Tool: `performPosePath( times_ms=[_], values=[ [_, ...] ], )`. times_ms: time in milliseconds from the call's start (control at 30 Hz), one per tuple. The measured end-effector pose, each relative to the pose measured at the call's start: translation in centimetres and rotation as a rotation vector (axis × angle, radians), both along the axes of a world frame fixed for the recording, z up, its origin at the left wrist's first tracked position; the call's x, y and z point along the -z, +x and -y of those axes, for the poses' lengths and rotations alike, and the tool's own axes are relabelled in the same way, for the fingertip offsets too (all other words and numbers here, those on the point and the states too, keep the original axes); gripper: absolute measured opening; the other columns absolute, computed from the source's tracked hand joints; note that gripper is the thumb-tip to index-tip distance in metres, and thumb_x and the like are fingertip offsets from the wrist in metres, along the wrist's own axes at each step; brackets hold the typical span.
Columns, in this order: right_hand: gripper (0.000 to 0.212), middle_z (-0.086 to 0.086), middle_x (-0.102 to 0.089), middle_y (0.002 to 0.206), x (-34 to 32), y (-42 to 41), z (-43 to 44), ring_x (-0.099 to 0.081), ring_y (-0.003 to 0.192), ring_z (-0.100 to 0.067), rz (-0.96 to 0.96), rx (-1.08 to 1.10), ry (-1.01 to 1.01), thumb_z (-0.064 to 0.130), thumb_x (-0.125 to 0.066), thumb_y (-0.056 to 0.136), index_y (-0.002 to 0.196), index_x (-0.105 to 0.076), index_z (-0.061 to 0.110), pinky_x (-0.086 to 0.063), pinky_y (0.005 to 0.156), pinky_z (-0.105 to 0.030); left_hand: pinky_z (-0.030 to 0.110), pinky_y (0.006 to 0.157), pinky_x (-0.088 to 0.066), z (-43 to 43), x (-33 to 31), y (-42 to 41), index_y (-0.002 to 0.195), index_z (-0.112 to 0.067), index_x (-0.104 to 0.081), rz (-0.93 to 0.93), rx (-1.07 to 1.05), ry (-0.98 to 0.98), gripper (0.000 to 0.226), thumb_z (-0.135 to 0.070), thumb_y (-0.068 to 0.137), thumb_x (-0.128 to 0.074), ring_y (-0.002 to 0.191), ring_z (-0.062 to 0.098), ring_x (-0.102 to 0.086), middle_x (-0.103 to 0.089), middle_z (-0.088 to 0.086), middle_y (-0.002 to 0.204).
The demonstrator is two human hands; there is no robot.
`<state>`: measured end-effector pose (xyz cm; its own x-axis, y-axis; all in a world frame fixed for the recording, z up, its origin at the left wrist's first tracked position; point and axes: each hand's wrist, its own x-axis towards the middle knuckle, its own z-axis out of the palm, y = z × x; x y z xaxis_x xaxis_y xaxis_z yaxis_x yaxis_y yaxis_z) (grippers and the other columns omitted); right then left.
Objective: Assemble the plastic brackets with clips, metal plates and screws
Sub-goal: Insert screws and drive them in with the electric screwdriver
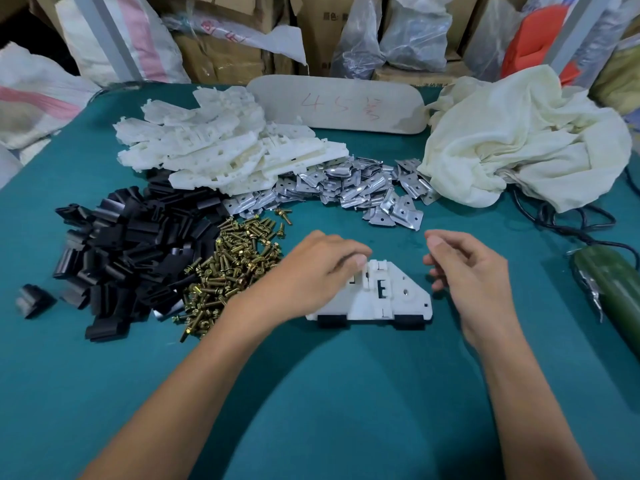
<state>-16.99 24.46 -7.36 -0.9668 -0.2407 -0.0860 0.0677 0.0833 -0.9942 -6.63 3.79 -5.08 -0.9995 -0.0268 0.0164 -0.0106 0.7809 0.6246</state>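
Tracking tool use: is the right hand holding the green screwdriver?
No, the green screwdriver lies on the table, apart from the right hand.

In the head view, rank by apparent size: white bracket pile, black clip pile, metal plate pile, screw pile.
1. white bracket pile and black clip pile: too alike to split.
2. metal plate pile.
3. screw pile.
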Motion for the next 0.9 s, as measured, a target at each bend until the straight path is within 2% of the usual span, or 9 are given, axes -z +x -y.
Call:
performPosePath(
  times_ms=[100, 167, 233, 300, 367, 433, 533, 667, 900],
  values=[
    [0.010, 0.020, -0.070, 0.076, -1.3, 0.0, 1.5, -0.056, 0.067, 0.000, -0.234, -0.124, 0.130, 0.022, -0.072, 0.095, 0.095, -0.078, 0.030, -0.047, 0.067, -0.017, 0.027, 0.091, -0.043, 3.6, -0.8, 0.3, 0.118, -0.029, -0.067, -0.050, -0.152, -0.062, 0.023, -0.034, 0.104, -0.050, 0.105, 0.005, -0.055, -0.066, -0.015, 0.111],
    [0.011, 0.025, -0.071, 0.079, -2.7, 0.2, 3.8, -0.061, 0.072, 0.005, -0.384, -0.267, 0.205, 0.020, -0.073, 0.094, 0.093, -0.077, 0.031, -0.043, 0.070, -0.008, 0.022, 0.083, -0.042, 6.7, -1.4, 0.5, 0.114, -0.027, -0.069, -0.039, -0.236, -0.142, 0.018, -0.029, 0.102, -0.055, 0.097, 0.004, -0.058, -0.066, -0.013, 0.109],
    [0.008, 0.024, -0.072, 0.083, -3.9, 0.6, 7.0, -0.063, 0.077, 0.007, -0.464, -0.451, 0.284, 0.023, -0.071, 0.095, 0.093, -0.078, 0.028, -0.044, 0.071, -0.007, 0.022, 0.077, -0.039, 9.7, -1.7, 0.5, 0.111, -0.027, -0.070, 0.022, -0.279, -0.252, 0.016, -0.024, 0.100, -0.059, 0.092, 0.006, -0.058, -0.064, -0.011, 0.104],
    [0.010, 0.022, -0.072, 0.088, -4.6, 1.1, 10.8, -0.064, 0.083, 0.006, -0.550, -0.639, 0.430, 0.028, -0.067, 0.097, 0.098, -0.077, 0.027, -0.050, 0.078, -0.015, 0.026, 0.081, -0.038, 12.0, -1.9, 0.3, 0.109, -0.029, -0.071, 0.100, -0.288, -0.282, 0.016, -0.020, 0.099, -0.061, 0.095, 0.010, -0.057, -0.062, -0.010, 0.105],
    [0.013, 0.017, -0.073, 0.097, -4.5, 1.4, 14.3, -0.065, 0.092, -0.003, -0.596, -0.727, 0.559, 0.030, -0.064, 0.099, 0.102, -0.076, 0.027, -0.056, 0.088, -0.033, 0.028, 0.082, -0.037, 13.3, -1.9, 0.0, 0.107, -0.031, -0.072, 0.175, -0.258, -0.305, 0.017, -0.020, 0.098, -0.064, 0.097, 0.012, -0.056, -0.061, -0.011, 0.103],
    [0.015, 0.010, -0.074, 0.104, -4.1, 1.4, 17.0, -0.066, 0.099, -0.014, -0.640, -0.736, 0.657, 0.031, -0.062, 0.100, 0.103, -0.076, 0.027, -0.056, 0.089, -0.040, 0.029, 0.077, -0.036, 13.8, -1.7, -0.4, 0.106, -0.031, -0.073, 0.209, -0.213, -0.344, 0.017, -0.020, 0.096, -0.067, 0.091, 0.015, -0.056, -0.059, -0.012, 0.093],
    [0.018, 0.002, -0.072, 0.100, -2.9, 1.1, 19.4, -0.065, 0.097, -0.022, -0.723, -0.706, 0.804, 0.034, -0.061, 0.100, 0.104, -0.075, 0.023, -0.049, 0.075, -0.035, 0.031, 0.070, -0.041, 14.1, -1.4, -0.7, 0.110, -0.025, -0.075, 0.180, -0.166, -0.387, 0.019, -0.018, 0.094, -0.068, 0.086, 0.024, -0.061, -0.059, -0.004, 0.086],
    [0.023, 0.000, -0.057, 0.089, -2.1, 0.7, 20.3, -0.054, 0.084, -0.024, -0.808, -0.678, 0.915, 0.037, -0.063, 0.098, 0.104, -0.072, 0.016, -0.039, 0.069, -0.032, 0.033, 0.075, -0.044, 14.4, -1.0, -1.1, 0.116, -0.030, -0.073, 0.154, -0.146, -0.397, 0.023, -0.022, 0.095, -0.068, 0.089, 0.022, -0.058, -0.055, -0.006, 0.087],
    [0.026, -0.005, -0.058, 0.093, -1.9, 0.6, 20.2, -0.063, 0.096, -0.031, -0.865, -0.744, 0.961, 0.027, -0.051, 0.104, 0.105, -0.070, 0.009, -0.041, 0.070, -0.034, 0.042, 0.080, -0.049, 14.5, -0.2, -1.2, 0.112, -0.024, -0.074, 0.025, -0.153, -0.376, 0.018, -0.024, 0.098, -0.063, 0.094, 0.027, -0.060, -0.065, 0.003, 0.095]
  ],
)
